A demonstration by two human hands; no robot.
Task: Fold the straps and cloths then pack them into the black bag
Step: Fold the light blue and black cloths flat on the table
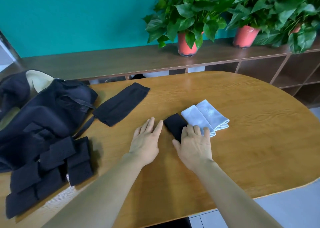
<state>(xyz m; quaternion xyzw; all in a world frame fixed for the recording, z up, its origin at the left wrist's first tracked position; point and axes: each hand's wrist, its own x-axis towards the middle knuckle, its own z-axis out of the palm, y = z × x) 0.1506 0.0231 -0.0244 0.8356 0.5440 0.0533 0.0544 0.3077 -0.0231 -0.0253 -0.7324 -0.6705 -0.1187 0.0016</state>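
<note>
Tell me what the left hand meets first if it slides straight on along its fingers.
Probably nothing: the left hand points across bare table, between the long black cloth and the small folded black cloth, whose corner its forefinger might graze.

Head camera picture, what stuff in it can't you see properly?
Head view: the small black folded cloth has its near end under the right hand.
Head view: the white folded cloth has its near corner covered by that hand's fingers.
Head view: the black bag is cut off by the left edge, and its inside does not show.
Head view: the black straps are dark on dark, too merged to count.
</note>
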